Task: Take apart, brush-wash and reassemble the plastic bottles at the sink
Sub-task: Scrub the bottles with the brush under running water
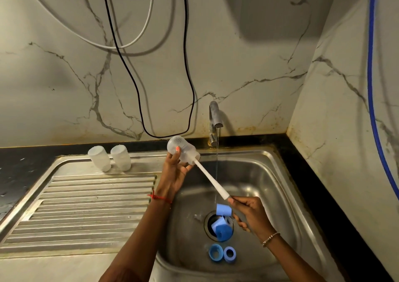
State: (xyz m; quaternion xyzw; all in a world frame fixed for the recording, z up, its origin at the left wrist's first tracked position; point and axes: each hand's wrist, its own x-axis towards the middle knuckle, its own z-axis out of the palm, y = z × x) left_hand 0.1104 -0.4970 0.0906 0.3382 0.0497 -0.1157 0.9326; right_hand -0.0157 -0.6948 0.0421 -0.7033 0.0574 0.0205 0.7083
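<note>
My left hand [175,173] grips a clear plastic bottle [182,150], held on its side above the sink's left rim, mouth pointing right and down. A white brush handle [210,179] runs out of the bottle mouth; the brush head is hidden inside. My right hand [248,214] holds the lower end of that handle over the basin. Two more clear bottles [99,158] [121,157] stand upside down at the back of the drainboard. Several blue caps and rings lie in the basin: some over the drain [223,225], two at the front [215,252] [229,254].
The tap [214,117] at the back runs a thin stream into the steel sink [280,195]. A ribbed drainboard [86,206] lies to the left, black counter [17,165] beyond it. Black and white cables [138,87] hang on the marble wall; a blue hose [371,65] runs down the right wall.
</note>
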